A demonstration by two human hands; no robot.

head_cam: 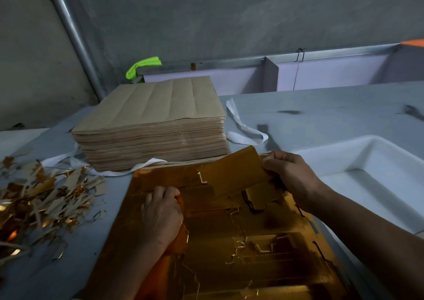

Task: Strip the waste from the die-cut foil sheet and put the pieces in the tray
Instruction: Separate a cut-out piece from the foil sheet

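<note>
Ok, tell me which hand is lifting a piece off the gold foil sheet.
The right hand: it pinches the raised foil piece at the far edge. The left hand only rests on the foil sheet.

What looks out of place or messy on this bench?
Foil and paper scrap sprawls loose over the left side of the table, uncontained. A white strap lies slack beside the brown sheet stack. Nothing else stands out.
</note>
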